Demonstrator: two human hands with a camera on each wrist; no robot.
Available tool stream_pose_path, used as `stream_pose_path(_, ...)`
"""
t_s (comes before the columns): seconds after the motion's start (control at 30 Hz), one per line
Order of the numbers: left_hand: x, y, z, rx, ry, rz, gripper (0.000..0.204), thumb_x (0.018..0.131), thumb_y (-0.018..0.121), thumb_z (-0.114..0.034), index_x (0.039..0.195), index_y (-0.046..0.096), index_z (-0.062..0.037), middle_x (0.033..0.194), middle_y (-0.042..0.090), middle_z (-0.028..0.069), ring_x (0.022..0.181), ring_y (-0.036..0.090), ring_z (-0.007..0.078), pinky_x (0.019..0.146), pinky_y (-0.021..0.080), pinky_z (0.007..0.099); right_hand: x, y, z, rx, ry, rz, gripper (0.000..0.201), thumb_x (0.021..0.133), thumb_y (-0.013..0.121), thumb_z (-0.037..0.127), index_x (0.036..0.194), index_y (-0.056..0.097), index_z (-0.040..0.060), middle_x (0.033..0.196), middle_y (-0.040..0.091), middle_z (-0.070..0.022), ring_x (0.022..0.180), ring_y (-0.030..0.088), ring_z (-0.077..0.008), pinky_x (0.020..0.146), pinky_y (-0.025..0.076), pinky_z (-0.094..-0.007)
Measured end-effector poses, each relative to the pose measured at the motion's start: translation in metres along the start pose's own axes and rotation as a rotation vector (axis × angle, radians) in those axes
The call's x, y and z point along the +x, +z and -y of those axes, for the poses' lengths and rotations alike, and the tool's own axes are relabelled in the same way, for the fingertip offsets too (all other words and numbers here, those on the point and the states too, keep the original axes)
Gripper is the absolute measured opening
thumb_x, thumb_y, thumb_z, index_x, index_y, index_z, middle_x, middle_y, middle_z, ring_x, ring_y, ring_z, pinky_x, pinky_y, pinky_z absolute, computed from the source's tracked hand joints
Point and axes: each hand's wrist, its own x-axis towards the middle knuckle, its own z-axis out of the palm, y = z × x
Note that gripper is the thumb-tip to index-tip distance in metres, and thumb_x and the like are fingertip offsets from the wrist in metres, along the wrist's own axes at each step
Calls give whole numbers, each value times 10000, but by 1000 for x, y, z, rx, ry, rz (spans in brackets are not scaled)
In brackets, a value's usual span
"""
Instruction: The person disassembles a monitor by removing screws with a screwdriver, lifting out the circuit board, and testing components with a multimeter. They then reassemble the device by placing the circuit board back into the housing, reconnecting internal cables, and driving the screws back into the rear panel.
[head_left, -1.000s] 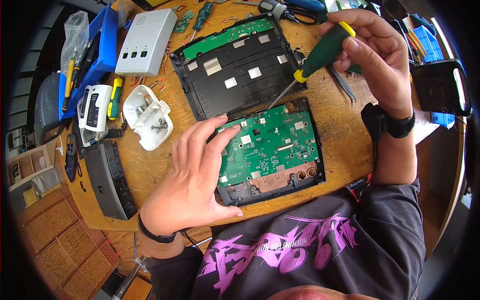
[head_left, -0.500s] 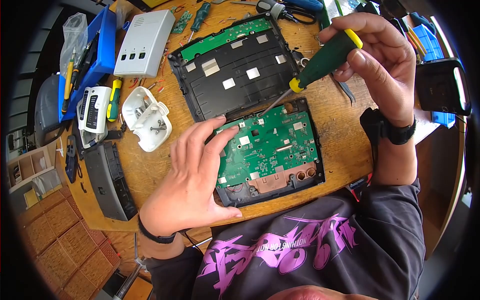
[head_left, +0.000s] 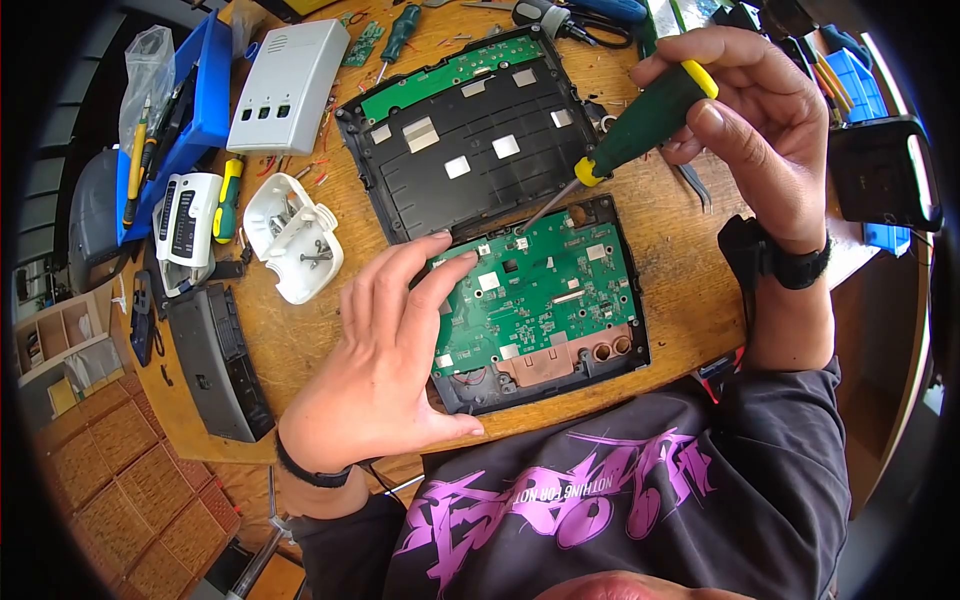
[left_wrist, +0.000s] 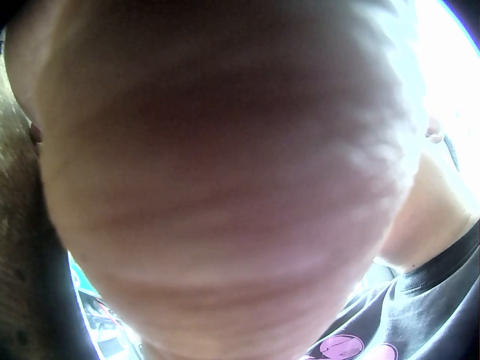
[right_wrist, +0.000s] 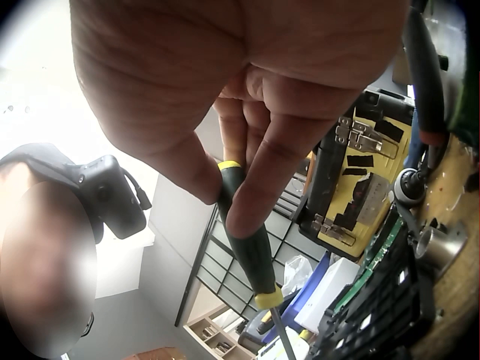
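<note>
A green circuit board point(head_left: 540, 290) lies in a black plastic housing point(head_left: 643, 345) near the table's front edge. My right hand point(head_left: 765, 130) grips the dark green, yellow-ended handle of a screwdriver point(head_left: 640, 125), tilted with its shaft down to the board's back edge. The right wrist view shows thumb and fingers around the screwdriver point(right_wrist: 251, 255). My left hand point(head_left: 385, 350) rests along the housing's left side, fingers extended, index fingertip on the board and thumb by the front edge. In the left wrist view the palm point(left_wrist: 225, 180) hides nearly everything.
Behind the board lies a black cover point(head_left: 440, 185) with a green strip board. To the left are a white bin of screws point(head_left: 295, 235), a white box point(head_left: 290, 85), a cable tester point(head_left: 190, 215), a black plastic piece point(head_left: 218, 360) and a blue bin point(head_left: 205, 90). Tweezers point(head_left: 690, 185) lie right.
The screwdriver's tip has shifted slightly left along the board's back edge, its handle tilting lower, then stays nearly still. The left hand keeps its place.
</note>
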Motion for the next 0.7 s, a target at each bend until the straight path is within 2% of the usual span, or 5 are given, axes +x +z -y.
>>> stream_pose_path(0.5, -1, -1, 0, 3, -1, -2, 1444, 492, 1111, -415, 1696, 386, -80, 1715, 330, 216, 1603, 328, 498, 1321, 346, 595, -1, -2, -2, -26, -27, 6, 438, 1104, 747, 148, 1470, 648, -71, 1322, 788, -227, 969, 817, -151, 818, 680, -253)
stream_pose_path(0.7, -1, -1, -1, 7, -3, 0, 1445, 493, 1112, -412, 1697, 385, -83, 1713, 329, 216, 1605, 328, 498, 1322, 347, 593, -4, -10, -2, -58, -108, 79, 483, 1080, 778, 154, 1471, 639, -92, 1317, 776, -268, 1007, 817, -180, 822, 691, -269)
